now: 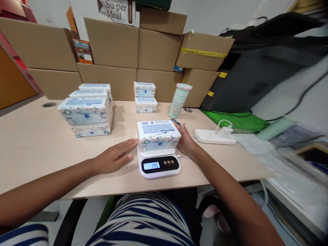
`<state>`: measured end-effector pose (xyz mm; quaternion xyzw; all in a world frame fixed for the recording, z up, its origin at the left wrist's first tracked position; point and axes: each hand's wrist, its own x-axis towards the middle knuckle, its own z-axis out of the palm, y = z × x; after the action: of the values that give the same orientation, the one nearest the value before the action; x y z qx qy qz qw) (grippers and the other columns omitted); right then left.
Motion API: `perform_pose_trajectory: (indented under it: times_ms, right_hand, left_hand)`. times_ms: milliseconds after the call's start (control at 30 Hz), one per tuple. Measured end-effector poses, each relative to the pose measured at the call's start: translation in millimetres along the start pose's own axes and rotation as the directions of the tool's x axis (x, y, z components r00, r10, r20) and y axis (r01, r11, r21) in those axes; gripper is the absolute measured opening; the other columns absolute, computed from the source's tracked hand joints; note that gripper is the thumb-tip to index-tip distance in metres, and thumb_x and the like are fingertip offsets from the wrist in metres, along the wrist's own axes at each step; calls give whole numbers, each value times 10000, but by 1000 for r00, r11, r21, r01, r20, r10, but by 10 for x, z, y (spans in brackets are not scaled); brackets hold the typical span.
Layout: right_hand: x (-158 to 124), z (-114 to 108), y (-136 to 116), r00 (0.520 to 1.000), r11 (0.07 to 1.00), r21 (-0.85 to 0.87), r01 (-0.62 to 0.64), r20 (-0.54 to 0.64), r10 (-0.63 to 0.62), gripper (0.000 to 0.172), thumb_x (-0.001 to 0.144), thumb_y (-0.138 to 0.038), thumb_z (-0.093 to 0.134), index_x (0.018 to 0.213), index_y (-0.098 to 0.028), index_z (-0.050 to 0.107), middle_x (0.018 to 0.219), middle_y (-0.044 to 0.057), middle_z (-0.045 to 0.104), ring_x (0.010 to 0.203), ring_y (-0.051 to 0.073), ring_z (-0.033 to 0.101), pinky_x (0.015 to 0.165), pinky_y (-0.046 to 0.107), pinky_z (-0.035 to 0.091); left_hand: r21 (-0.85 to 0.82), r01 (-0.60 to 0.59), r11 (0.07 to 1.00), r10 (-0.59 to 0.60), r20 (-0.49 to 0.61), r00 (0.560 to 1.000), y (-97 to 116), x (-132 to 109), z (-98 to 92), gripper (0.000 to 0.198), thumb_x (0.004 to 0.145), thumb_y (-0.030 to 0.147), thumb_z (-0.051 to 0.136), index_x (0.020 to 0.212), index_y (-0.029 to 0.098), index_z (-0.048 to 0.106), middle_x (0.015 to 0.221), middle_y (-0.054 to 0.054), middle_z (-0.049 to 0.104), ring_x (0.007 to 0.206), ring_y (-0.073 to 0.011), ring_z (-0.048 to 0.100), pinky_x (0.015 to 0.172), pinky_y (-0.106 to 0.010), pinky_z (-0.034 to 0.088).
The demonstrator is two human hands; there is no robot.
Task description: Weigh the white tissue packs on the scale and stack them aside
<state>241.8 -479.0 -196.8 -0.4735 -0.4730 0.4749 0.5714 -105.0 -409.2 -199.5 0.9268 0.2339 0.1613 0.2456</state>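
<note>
A white tissue pack with a floral print and blue lettering lies on a white digital kitchen scale. The scale's lit display appears to read 149. My left hand rests on the table with its fingers stretched out, fingertips at the left side of the pack and scale. Against the pack's right end is my right hand, curled around that side, with some fingers hidden behind it. A small dark thing shows at the pack's back right corner; I cannot tell what it is.
Stacked tissue packs stand at the left, and two more at the back. A mint-green bottle stands behind the scale. At the right are a white power strip and a green mat. Cardboard boxes line the back.
</note>
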Motion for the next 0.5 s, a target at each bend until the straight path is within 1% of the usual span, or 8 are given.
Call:
perform_pose_trajectory:
  times_ms: [100,200,300,367,400,433,500]
  right_hand:
    - [29,2,53,992,996,85,-31,-118,41,780,1019,-865,340,1606,-374,494,1657,59,611,1517,277,600,1247,567,488]
    - [69,15,56,974,994,99,-39,-219,60,786,1025,-855,321,1577,-335,529,1635,90,626,1522,279,597,1265,563,476]
    - [50,67,-15,951,987,158,-37,-299,83,825,1019,-868,240,1511,-300,579,1612,110,638,1539,283,582,1290,560,455]
    - [2,111,-65,935,982,187,-31,-341,94,820,1017,-868,214,1481,-306,589,1621,104,628,1562,279,558,1300,562,445]
    - [-28,130,-82,927,981,190,-24,-363,93,807,1019,-863,215,1476,-311,588,1638,99,612,1578,272,538,1311,559,430]
    - [-59,145,-91,920,982,186,-13,-382,85,799,1021,-858,219,1478,-313,583,1661,96,589,1596,265,516,1327,553,409]
    - [-115,161,-86,918,987,161,12,-392,53,821,1015,-862,222,1502,-299,568,1706,106,535,1627,265,471,1348,546,376]
  left_hand:
    - [-157,77,985,-79,-10,997,7,14,-54,834,1047,811,417,1709,307,460,1807,-21,362,1697,-310,341,1415,-508,255]
    - [-312,178,933,-201,-42,979,10,28,-100,888,1022,844,438,1746,334,371,1843,-19,278,1722,-323,280,1415,-533,237]
    - [-463,228,856,-307,-101,946,14,84,-79,934,1000,856,475,1762,336,330,1867,-42,217,1744,-334,210,1392,-540,289]
    - [-595,226,771,-392,-164,905,34,163,-14,977,994,869,455,1771,295,313,1869,-84,211,1741,-347,218,1370,-543,333]
    - [-659,230,716,-451,-186,873,54,214,33,987,1002,868,421,1771,259,313,1862,-114,233,1732,-351,248,1370,-543,331]
    - [-712,234,662,-513,-203,834,85,270,87,983,1018,854,380,1765,216,326,1849,-143,270,1722,-348,280,1382,-537,308]
    - [-778,236,582,-622,-239,745,173,395,208,939,1053,802,335,1725,148,391,1812,-180,359,1712,-331,312,1417,-511,219]
